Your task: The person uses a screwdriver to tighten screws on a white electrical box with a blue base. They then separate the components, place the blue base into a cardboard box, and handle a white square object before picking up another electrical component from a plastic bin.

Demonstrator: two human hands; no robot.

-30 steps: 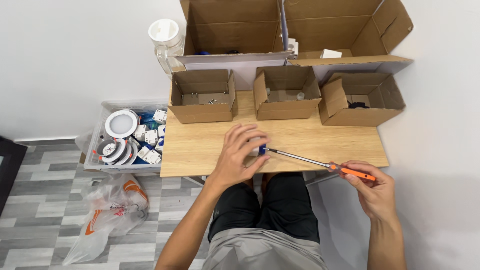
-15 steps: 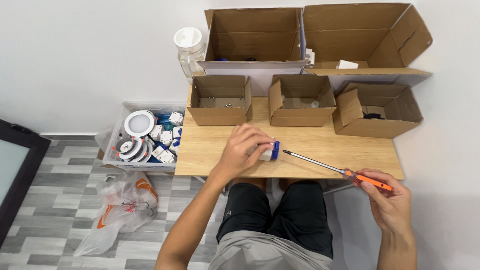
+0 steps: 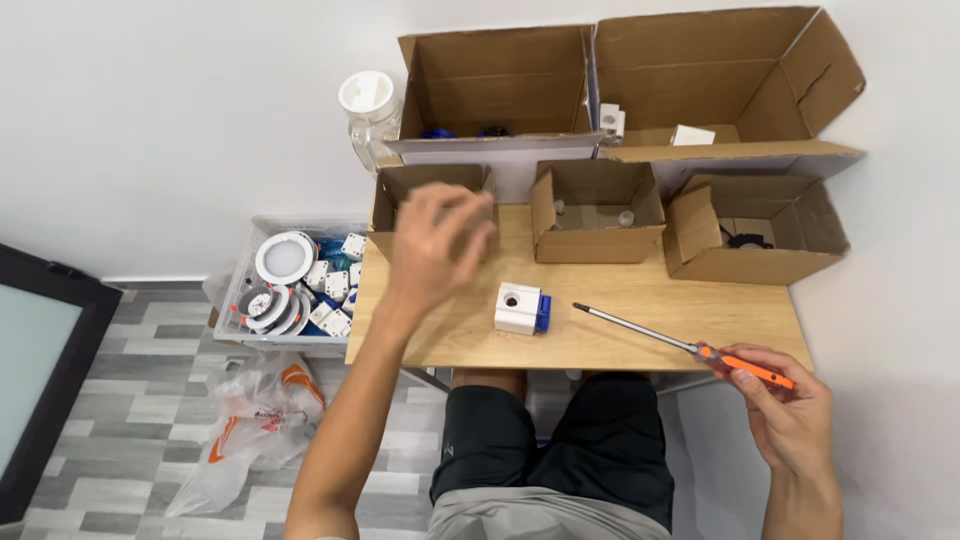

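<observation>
The left hand hovered above the worktop, its grip released and fingers loosely curled around nothing, in front of a small open cardboard box. A white block with a blue end sat alone on the worktop, apart from both hands. The right hand had its grip clenched on the orange handle of a screwdriver, whose metal shaft pointed toward the block without touching it. A plastic bin of white parts stood on the floor beside the worktop.
</observation>
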